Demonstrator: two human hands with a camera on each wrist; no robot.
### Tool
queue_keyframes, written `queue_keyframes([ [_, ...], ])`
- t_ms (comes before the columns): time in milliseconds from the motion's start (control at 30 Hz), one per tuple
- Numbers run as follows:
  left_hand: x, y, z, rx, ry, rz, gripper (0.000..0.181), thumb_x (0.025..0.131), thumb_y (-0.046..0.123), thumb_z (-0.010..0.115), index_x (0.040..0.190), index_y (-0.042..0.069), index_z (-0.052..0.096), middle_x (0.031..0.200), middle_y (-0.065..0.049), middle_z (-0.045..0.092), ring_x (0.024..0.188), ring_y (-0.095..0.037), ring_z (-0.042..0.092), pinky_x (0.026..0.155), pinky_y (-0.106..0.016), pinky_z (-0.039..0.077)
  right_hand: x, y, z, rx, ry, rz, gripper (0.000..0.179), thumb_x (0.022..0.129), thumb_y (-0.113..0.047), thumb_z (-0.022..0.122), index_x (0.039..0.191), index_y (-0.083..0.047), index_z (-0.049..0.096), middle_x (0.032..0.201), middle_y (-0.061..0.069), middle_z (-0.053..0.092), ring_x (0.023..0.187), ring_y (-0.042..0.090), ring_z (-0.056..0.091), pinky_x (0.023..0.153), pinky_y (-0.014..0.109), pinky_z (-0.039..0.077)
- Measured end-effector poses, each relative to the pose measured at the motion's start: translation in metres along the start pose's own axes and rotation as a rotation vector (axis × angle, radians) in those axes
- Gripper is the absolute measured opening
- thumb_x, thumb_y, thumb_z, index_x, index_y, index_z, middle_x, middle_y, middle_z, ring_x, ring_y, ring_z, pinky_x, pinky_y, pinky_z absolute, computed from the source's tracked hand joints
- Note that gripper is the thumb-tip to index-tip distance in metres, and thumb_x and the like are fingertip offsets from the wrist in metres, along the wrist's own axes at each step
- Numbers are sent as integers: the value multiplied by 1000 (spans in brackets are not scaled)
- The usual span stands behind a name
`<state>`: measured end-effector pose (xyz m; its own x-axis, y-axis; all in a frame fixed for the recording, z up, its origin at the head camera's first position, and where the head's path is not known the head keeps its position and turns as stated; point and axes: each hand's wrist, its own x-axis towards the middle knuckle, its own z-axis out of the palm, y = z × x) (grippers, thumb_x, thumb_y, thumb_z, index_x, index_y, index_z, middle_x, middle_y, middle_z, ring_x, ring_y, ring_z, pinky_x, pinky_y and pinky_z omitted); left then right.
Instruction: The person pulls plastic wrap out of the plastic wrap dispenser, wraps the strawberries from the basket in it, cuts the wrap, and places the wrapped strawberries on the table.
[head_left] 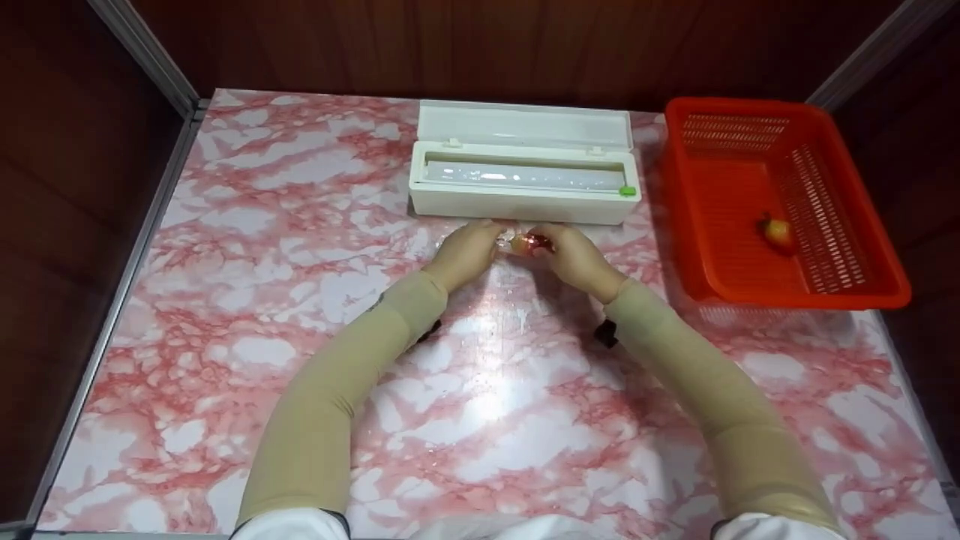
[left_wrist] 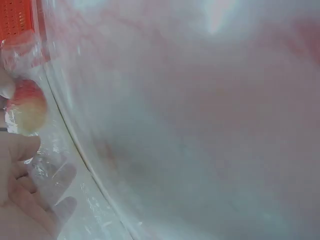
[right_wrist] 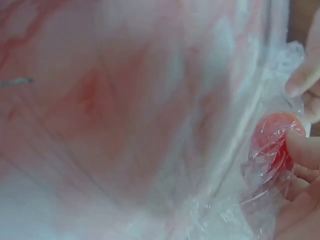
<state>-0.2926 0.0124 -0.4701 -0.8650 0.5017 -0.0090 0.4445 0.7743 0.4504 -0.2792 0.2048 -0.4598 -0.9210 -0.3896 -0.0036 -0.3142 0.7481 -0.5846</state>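
Note:
A red-and-yellow fruit in clear cling film lies between the two hands, just in front of the white film box. The right hand grips the wrapped fruit, its thumb pressed on the red side in the right wrist view. On the fruit's other side, the left hand holds the film, thumb towards the fruit. Through loose film, the other left fingers show in the left wrist view. Crinkled film spreads around both hands.
The film box has its lid raised, a roll inside and a green slider at its right end. At right stands a red plastic basket with another red-and-yellow fruit. Dark panels enclose the marbled table.

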Motion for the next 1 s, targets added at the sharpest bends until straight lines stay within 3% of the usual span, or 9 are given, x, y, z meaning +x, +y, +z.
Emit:
queue_keyframes([
  [167, -2, -2, -5, -5, 65, 23, 33, 94, 9, 44, 125, 6, 52, 121, -10, 59, 113, -26, 55, 101, -36, 42, -4, 1, -8, 213, -4, 83, 30, 90, -4, 55, 119, 4, 56, 114, 21, 61, 104, 31, 59, 89, 40, 49],
  [300, -4, -3, -10, -44, 138, 20, 36, 98, 18, 40, 131, 5, 48, 128, -11, 56, 120, -26, 51, 107, -35, 37, -9, -1, -16, 438, 13, 135, 31, 91, -3, 53, 121, 6, 51, 119, 22, 58, 105, 25, 58, 88, 31, 51],
  [467, -6, -3, -15, -99, 219, -4, 39, 99, 17, 39, 136, 8, 42, 136, -9, 50, 126, -24, 46, 110, -32, 33, -15, -3, -24, 696, 46, 185, 30, 92, -6, 51, 121, 2, 49, 105, 3, 61, 94, 10, 57, 88, 26, 47],
  [600, -6, -1, -15, -134, 238, -36, 39, 99, 17, 40, 136, 9, 43, 136, -8, 50, 126, -24, 47, 109, -32, 34, -16, -8, -24, 850, 67, 186, 29, 92, -6, 51, 121, -1, 48, 95, -5, 60, 86, 7, 56, 84, 29, 47],
  [700, -6, 2, -13, -153, 241, -41, 33, 98, 17, 42, 127, 6, 52, 127, -9, 58, 118, -24, 54, 104, -32, 40, -16, -14, -22, 926, 68, 161, 31, 91, -4, 51, 122, 0, 48, 95, -4, 60, 86, 9, 57, 82, 28, 49],
  [833, -4, 6, -11, -202, 258, -14, 22, 94, 10, 48, 103, -2, 63, 116, -12, 60, 111, -26, 56, 100, -31, 44, -13, -22, -17, 956, 66, 138, 32, 91, -2, 51, 122, 3, 47, 97, -4, 61, 89, 9, 58, 83, 25, 49],
  [900, -3, 8, -10, -274, 255, -23, 20, 92, 6, 49, 97, -4, 65, 118, -12, 58, 114, -25, 55, 101, -30, 42, -11, -25, -14, 950, 72, 135, 32, 90, -2, 51, 122, 3, 47, 98, -5, 61, 91, 8, 58, 83, 24, 49],
  [1000, -2, 11, -9, -446, 211, -62, 19, 90, 1, 49, 99, -4, 65, 119, -13, 57, 106, -24, 58, 94, -28, 47, -10, -27, -12, 927, 86, 140, 34, 90, -2, 52, 123, 5, 47, 99, -5, 60, 94, 9, 57, 83, 22, 49],
])
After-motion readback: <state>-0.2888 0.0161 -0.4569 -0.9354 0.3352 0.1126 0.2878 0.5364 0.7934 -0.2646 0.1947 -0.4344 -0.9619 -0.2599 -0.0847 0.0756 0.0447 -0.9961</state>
